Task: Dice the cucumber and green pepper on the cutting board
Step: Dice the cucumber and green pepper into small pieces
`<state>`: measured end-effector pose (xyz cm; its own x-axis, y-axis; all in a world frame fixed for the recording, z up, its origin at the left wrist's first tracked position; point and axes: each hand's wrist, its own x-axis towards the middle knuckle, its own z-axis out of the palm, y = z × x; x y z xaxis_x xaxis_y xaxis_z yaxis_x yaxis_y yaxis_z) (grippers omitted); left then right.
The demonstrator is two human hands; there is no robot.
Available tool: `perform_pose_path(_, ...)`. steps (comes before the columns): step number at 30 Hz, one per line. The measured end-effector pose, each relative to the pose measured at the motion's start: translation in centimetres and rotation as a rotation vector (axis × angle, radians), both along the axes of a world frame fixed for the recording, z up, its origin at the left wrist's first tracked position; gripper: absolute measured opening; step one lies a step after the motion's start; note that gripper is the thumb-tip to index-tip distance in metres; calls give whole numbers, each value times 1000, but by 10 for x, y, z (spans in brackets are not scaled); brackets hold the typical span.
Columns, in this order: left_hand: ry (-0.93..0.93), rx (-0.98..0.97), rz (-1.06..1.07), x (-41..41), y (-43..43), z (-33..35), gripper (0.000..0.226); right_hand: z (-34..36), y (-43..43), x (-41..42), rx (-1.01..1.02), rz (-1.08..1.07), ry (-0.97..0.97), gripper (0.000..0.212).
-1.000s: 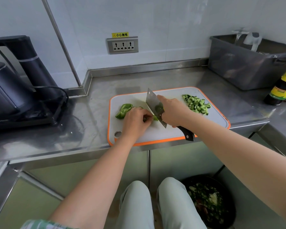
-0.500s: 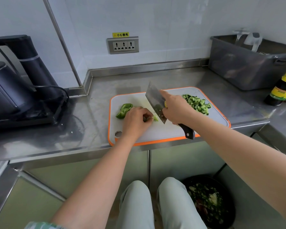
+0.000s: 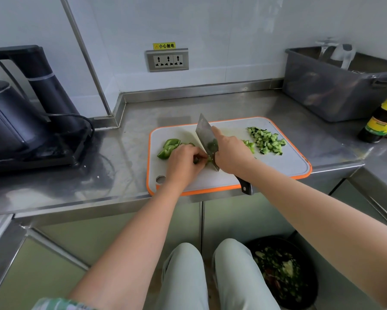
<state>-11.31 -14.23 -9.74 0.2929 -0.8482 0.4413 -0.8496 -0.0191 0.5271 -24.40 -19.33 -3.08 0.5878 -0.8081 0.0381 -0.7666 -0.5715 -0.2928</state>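
A white cutting board with an orange rim [image 3: 277, 166] lies on the steel counter. My right hand [image 3: 231, 154] grips a cleaver [image 3: 205, 135], its blade edge down on the board beside my left fingers. My left hand [image 3: 183, 163] holds down a green pepper strip [image 3: 208, 160] with curled fingers. Larger green pepper pieces [image 3: 168, 148] lie to the left of that hand. A few diced pepper bits [image 3: 249, 145] sit right of the cleaver. A pile of diced cucumber [image 3: 266, 140] rests at the board's far right.
A black kettle and base [image 3: 20, 121] stand at the left. A grey plastic tub [image 3: 335, 88] sits at the back right, with a dark sauce bottle [image 3: 382, 118] in front of it. A bin with scraps [image 3: 279, 271] is on the floor.
The cleaver rose off the board and has come down again next to my left fingers. My left hand stayed on the pepper strip.
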Motion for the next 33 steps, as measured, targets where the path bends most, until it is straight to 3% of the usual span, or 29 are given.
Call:
perform_pose_path(7, 23, -13, 9, -1, 1, 2, 3, 2, -8, -7, -3, -56, -87, 78)
perform_pose_path(12, 19, 9, 7, 1, 0, -1, 4, 15, -4, -10, 66, 22, 10, 66)
perform_pose_path(29, 32, -37, -2, 1, -2, -2, 4, 5, -9, -11, 42, -21, -76, 79)
perform_pose_path(33, 18, -17, 5, 1, -2, -1, 4, 13, -3, -11, 69, 34, -43, 68)
